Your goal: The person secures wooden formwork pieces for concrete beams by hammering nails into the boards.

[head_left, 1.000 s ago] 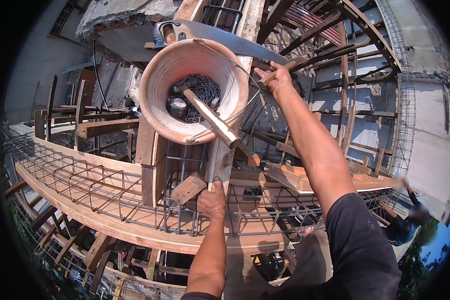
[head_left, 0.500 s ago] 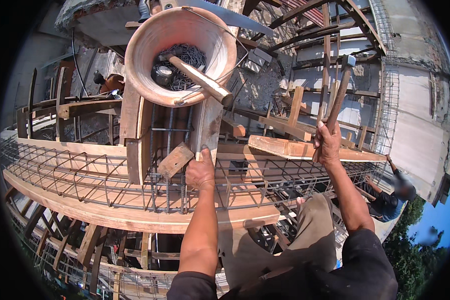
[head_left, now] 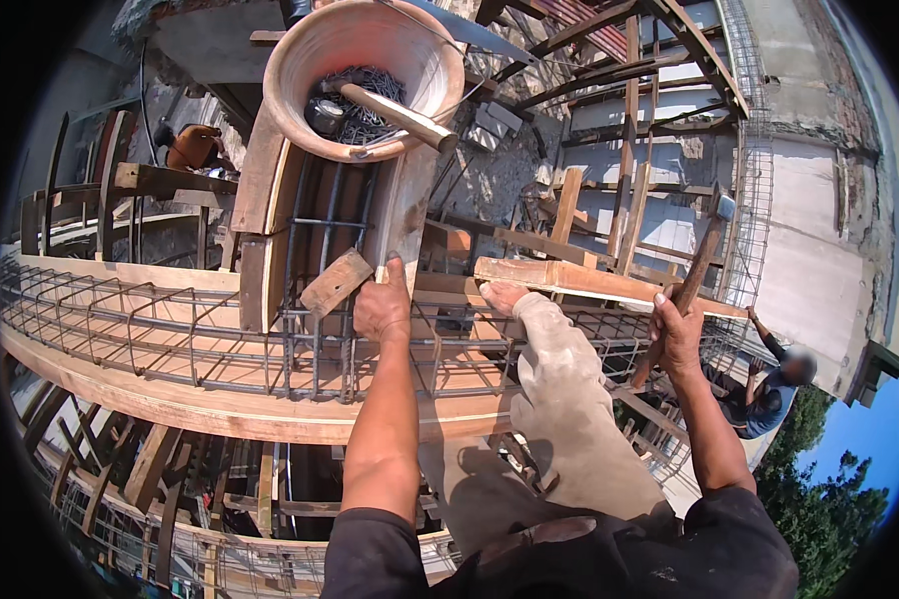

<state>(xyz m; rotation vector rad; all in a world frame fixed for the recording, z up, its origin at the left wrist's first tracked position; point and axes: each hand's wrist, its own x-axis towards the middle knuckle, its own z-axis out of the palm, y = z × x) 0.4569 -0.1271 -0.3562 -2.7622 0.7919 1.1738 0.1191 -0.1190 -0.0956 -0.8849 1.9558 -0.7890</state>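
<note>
My left hand (head_left: 382,303) is closed round the end of a short wood block (head_left: 337,284), its thumb pointing up against an upright formwork board (head_left: 404,226). The block slants out to the left over the steel bars. My right hand (head_left: 678,334) grips a hammer by its wooden handle (head_left: 707,250) part-way along. The hammer's metal head (head_left: 726,208) points up and away, and the handle's lower end sticks out below the hand. Beyond my left hand stands a clay-coloured bucket (head_left: 283,80) holding nails (head_left: 370,118), a round dark object and another wooden tool handle (head_left: 398,116).
A rebar cage (head_left: 170,329) runs crosswise inside the wooden formwork (head_left: 200,394). My foot (head_left: 502,297) rests by a loose plank (head_left: 569,277). A handsaw blade (head_left: 479,38) lies behind the bucket. Another person (head_left: 769,394) is at the right; open timber framing drops away below.
My right hand has moved lower and rightward, and now holds the hammer nearer its head. My leg has swung forward, bringing the foot onto the formwork. The left hand stays at the block.
</note>
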